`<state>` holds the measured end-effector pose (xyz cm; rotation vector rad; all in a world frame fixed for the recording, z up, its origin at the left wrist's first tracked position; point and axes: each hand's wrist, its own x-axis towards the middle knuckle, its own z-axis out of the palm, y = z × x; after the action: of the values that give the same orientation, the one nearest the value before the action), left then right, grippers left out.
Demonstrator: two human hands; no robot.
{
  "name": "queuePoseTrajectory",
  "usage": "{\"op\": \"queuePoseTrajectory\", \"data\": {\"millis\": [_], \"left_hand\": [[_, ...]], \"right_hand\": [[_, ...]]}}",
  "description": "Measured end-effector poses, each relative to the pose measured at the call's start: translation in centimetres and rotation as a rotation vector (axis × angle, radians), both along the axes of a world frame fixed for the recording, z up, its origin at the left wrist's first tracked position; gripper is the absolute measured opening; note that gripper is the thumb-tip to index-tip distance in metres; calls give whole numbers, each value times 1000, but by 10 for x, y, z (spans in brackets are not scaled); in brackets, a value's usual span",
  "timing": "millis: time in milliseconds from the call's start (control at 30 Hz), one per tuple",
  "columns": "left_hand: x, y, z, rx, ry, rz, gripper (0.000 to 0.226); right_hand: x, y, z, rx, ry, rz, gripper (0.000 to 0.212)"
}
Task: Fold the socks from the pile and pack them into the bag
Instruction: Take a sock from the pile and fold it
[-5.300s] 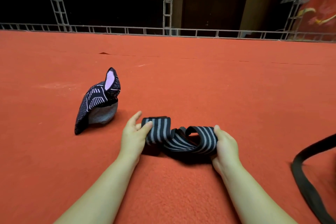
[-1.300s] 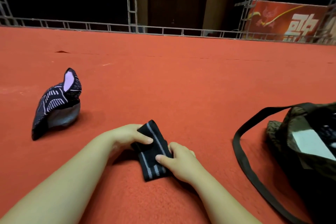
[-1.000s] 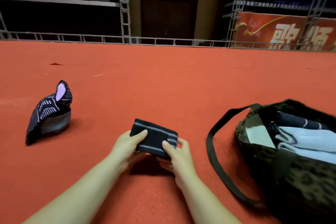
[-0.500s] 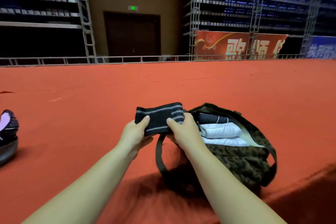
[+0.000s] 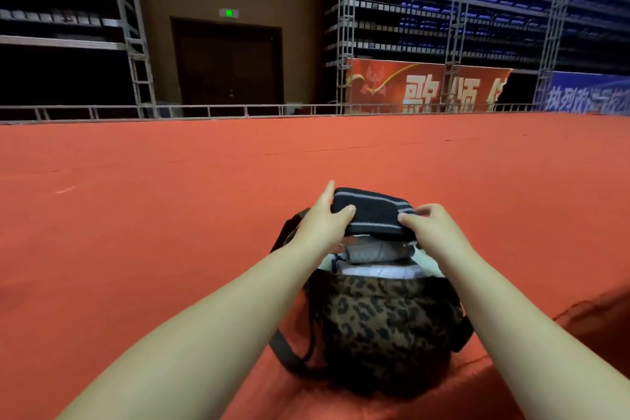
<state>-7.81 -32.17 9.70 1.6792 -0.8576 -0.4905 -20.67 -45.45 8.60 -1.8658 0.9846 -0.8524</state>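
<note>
Nearest me, my two bare forearms reach forward over the red carpeted floor, one on each side of the leopard-print bag that sits between them. Its dark strap loops down on the left side onto the carpet. The bag's mouth is open toward me, and pale folded socks lie stacked inside it, filling it up to the rim. Just above those, I hold the folded black sock with grey stripes flat over the opening, close on top of the pale ones; whether it touches them I cannot tell. My left hand grasps its left end, thumb on top and fingers extended along the far edge. My right hand pinches the right end, fingers curled over it. Beyond the bag the carpet runs on to a low metal railing. Behind that stand scaffold towers, a dark double door under a green exit sign, and a red banner with pale characters.
</note>
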Motion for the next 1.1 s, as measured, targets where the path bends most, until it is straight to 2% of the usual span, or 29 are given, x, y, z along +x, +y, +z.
{"op": "queuePoseTrajectory", "data": {"millis": [67,133,200,267,367,500,633,767,933,1100], "left_hand": [[3,-3,-6,83,-126,8,60],[5,-2,-12,242,-306,-25,57],[11,0,-21,397,-447,-60,58],[19,1,-29,454,-465,-64,60],[25,-2,-34,412,-455,-17,57],[27,-11,-37,386,-452,-42,54],[32,-8,-31,364,-412,-60,58],[53,19,-18,239,-357,-30,43],[104,88,-26,195,-242,32,26],[162,179,-58,227,-162,147,20]], "right_hand": [[-2,-7,-8,-67,210,-2,36],[-2,-10,-15,-267,414,-56,44],[-1,-7,-20,-530,420,-64,38],[2,-7,-23,-692,386,46,27],[9,-14,-29,-620,526,158,30],[18,-23,-25,-522,617,108,37],[22,-18,-11,-631,632,54,37],[42,11,13,-744,539,22,35],[110,86,16,-755,410,299,26],[189,170,-22,-658,340,547,26]]}}
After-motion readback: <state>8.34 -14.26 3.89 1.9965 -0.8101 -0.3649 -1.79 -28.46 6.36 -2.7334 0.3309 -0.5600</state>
